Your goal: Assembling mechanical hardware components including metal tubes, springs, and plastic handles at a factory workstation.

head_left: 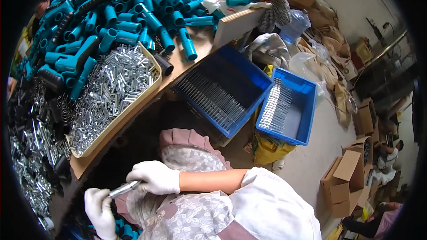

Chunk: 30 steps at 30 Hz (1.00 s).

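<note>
1 open carton [341,191] stands on the floor [298,164] at the right, with more boxes [364,118] behind it. At the far right edge are 1 person in white [392,154] and, lower, 1 in pink [389,221]. Brown paper [332,40] lies heaped along the wall [344,0]. A clear jug [296,26] sits near a grey sack [269,46]. A white bag [219,3] lies by a board [238,24]; a yellow sack [269,151] bulges below.

Table [203,49] under teal tubes [150,18] (and tray [156,81])
</note>
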Tool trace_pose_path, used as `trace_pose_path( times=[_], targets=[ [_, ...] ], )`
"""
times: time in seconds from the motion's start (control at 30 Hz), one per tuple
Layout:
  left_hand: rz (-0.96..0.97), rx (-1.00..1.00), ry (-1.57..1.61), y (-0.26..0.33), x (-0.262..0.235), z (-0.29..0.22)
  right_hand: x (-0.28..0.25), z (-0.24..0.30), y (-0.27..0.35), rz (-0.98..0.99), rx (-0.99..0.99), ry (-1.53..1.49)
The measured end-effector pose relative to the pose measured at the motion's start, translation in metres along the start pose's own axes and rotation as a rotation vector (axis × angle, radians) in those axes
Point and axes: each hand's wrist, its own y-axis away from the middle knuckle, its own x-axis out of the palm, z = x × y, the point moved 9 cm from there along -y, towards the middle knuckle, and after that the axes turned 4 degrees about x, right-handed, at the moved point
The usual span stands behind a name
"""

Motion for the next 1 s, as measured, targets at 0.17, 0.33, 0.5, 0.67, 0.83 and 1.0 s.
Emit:
trace_pose_path(
  times=[0.17, 0.33, 0.5, 0.67, 0.83, 1.0],
  targets=[
    [0.059, -0.249, 0.247, 0.006, 0.039, 0.005, 0.007, 0.000, 0.012, 0.071, 0.034, -0.204],
    [0.115, -0.269, 0.603, -0.006, 0.079, -0.002, 0.019, 0.002, 0.026, 0.336, 0.216, -0.846],
    [0.140, -0.060, 0.569, -0.005, 0.098, -0.026, 0.008, -0.013, 0.057, 0.397, 0.315, -0.849],
    [-0.030, -0.314, 0.737, -0.001, 0.081, 0.000, -0.133, -0.053, 0.090, 0.135, 0.514, -0.023],
    [-0.080, -0.337, 0.799, 0.003, 0.085, 0.016, -0.374, -0.096, 0.228, -1.090, 0.364, 0.058],
    [-0.083, -0.571, 0.861, 0.003, 0.112, 0.013, -0.477, -0.185, 0.358, -1.260, 0.872, 0.732]
  ],
)
